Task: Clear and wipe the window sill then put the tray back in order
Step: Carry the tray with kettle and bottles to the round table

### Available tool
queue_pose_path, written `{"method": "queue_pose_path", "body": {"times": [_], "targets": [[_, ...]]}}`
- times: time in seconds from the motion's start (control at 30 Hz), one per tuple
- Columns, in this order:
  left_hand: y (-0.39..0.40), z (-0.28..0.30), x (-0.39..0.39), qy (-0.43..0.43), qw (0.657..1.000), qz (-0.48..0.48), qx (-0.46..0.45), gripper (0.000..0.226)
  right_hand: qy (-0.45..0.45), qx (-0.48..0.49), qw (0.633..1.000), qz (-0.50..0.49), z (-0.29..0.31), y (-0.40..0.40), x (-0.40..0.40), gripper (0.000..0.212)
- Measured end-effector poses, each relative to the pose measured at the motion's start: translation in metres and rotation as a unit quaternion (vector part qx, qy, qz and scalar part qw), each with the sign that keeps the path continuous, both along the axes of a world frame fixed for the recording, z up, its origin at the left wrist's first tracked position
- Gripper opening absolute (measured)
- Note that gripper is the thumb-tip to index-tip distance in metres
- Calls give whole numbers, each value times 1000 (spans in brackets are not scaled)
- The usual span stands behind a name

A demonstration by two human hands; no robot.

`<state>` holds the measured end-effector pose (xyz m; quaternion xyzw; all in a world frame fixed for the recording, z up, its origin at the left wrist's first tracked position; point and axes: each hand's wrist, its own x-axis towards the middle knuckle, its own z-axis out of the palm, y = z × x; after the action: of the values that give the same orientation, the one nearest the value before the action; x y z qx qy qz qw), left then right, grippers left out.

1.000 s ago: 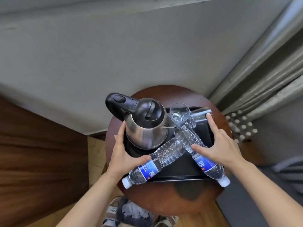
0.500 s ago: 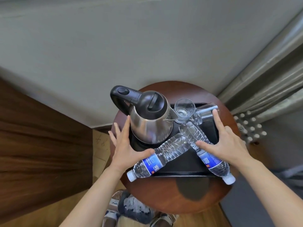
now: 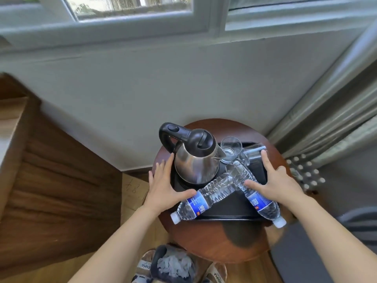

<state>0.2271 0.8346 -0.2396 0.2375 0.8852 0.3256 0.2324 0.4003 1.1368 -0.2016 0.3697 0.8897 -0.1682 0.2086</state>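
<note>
Nearest, between the two forearms, lies the front edge of the black tray (image 3: 228, 216) on a round wooden table (image 3: 220, 242). The left hand (image 3: 165, 187) is spread flat at the tray's left side, thumb touching a lying water bottle (image 3: 204, 199). The right hand (image 3: 275, 182) is spread too, thumb on a second bottle (image 3: 263, 203), forefinger reaching a tipped glass (image 3: 254, 153). Beyond the left fingers stands a kettle (image 3: 193, 160), an upright glass (image 3: 230, 149) beside it. Farther up runs the window sill (image 3: 122, 36).
</note>
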Motion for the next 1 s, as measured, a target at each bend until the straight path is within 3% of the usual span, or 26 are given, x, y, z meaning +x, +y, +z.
{"method": "queue_pose_path", "body": {"times": [0.23,0.37,0.57,0.7,0.9,1.0], "targets": [[-57,81,-19,54,998,1,-22,115,156,101,982,27,69,-35,-28,87],[-92,143,-34,108,993,42,-17,108,239,126,960,70,128,-59,-68,81],[-145,236,-48,215,970,107,-26,108,285,101,938,168,209,-116,-137,81],[-194,281,-54,235,958,155,-49,107,296,58,924,235,250,-176,-172,84],[-284,304,-64,250,943,197,-97,123,308,38,890,334,274,-294,-206,65],[-342,298,-68,243,940,211,-111,113,304,20,876,373,273,-371,-222,59]]}}
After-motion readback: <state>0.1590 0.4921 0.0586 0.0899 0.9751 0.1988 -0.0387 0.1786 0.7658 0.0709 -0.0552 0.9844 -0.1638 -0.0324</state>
